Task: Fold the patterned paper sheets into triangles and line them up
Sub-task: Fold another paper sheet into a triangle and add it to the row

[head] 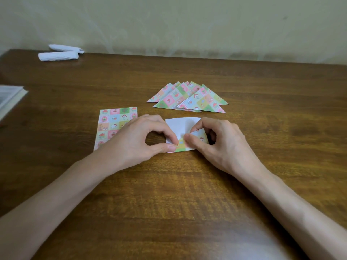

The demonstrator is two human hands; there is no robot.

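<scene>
The left hand (142, 139) and right hand (221, 145) pinch one sheet (184, 124) mid-tabletop (169, 194), folding its corner over; next probably comes aligning edges, then creasing.

1. The left hand (139, 141) lies palm down. Its thumb and forefinger curl into a ring, and their tips pinch the near left corner of a white-backed patterned paper sheet (183, 124).
2. The right hand (221, 145) pinches that sheet's turned-up right corner between thumb and forefinger, with its other fingers curled.
3. The bare left forearm (65, 194) and right forearm (291, 203) reach in from the near edge of the brown wooden table (178, 194), converging.
</scene>
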